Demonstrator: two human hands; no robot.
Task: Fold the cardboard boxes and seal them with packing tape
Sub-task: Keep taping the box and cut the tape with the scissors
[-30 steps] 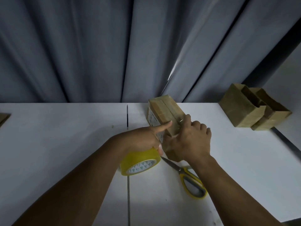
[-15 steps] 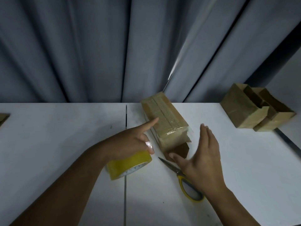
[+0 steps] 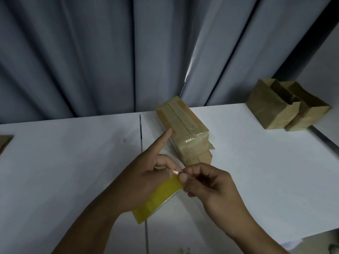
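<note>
Left grip (image 3: 143,180) holds the yellow packing-tape roll (image 3: 157,198); right grip (image 3: 211,187) pinches its loose end. Next, I'd say: draw a strip out toward the brown taped cardboard box (image 3: 183,129).

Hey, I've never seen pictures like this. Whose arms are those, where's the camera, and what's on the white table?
No machine here: these are a person's two bare hands. The camera sits on the person's head, looking forward and down, so the arms reach in from below. The left hand holds a roll of yellow tape; the right hand pinches at the roll's edge, seemingly its loose end. On the white table ahead lies a taped cardboard box. Two more boxes stand at the far right, open on top, and a flat piece of cardboard shows at the left edge. A grey curtain hangs behind.
</note>
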